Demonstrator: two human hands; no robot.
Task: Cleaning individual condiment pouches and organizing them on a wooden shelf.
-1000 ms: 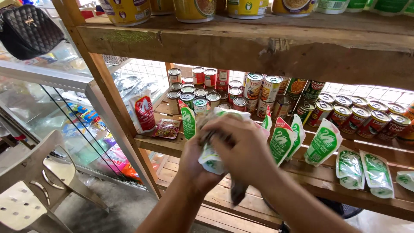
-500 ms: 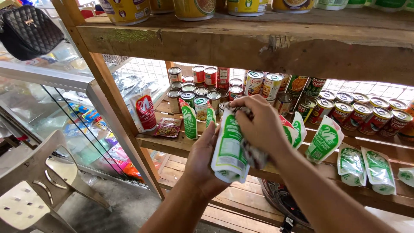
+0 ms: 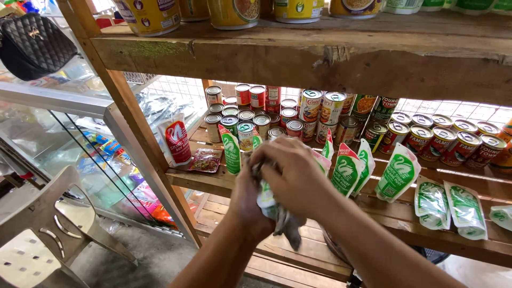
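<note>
Both my hands are up in front of the middle wooden shelf (image 3: 208, 181). My left hand (image 3: 248, 200) grips a green and white spouted pouch (image 3: 266, 201) from below. My right hand (image 3: 293, 178) presses a dark grey cloth (image 3: 290, 229) over that pouch, and the cloth's end hangs beneath. More green and white pouches (image 3: 397, 173) stand on the shelf just behind my hands, one (image 3: 231, 153) to the left. Rows of small tins (image 3: 250, 114) stand further back.
A red and white pouch (image 3: 176, 140) and a small flat sachet (image 3: 205, 160) sit at the shelf's left end. Pouches (image 3: 450, 205) lie flat at the right. Big yellow cans (image 3: 149, 15) fill the top shelf. A glass display case (image 3: 69, 138), a plastic chair (image 3: 42, 234) and a black quilted bag (image 3: 32, 45) are to the left.
The pouch, held upright and plainly visible half a second ago, has been lowered and is now mostly covered by my right hand and the cloth.
</note>
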